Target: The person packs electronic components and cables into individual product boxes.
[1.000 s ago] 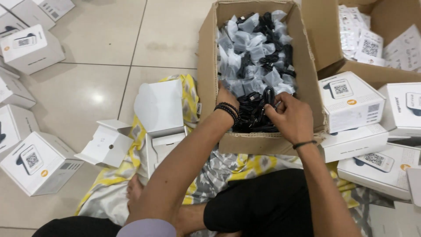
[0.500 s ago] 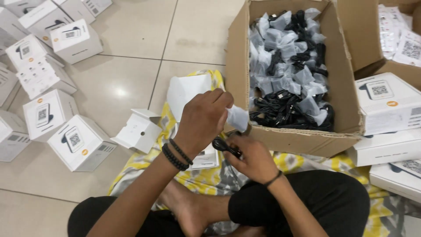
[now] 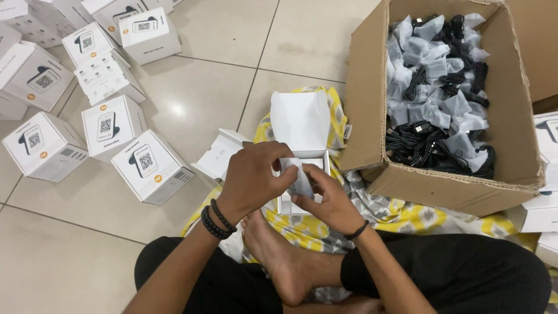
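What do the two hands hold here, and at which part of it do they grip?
Both the left hand and right hand grip a small pale plastic pouch by its edges, above the open white box.

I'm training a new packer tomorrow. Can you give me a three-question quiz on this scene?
1. True or false: the open white box lies inside the cardboard carton.
2. What do the left hand and right hand hold together?
A. small clear bag
B. scissors
C. tape roll
3. The carton holds bagged black ____.

Key: 1 false, it sits on the yellow cloth beside the carton; 2 A; 3 cables.
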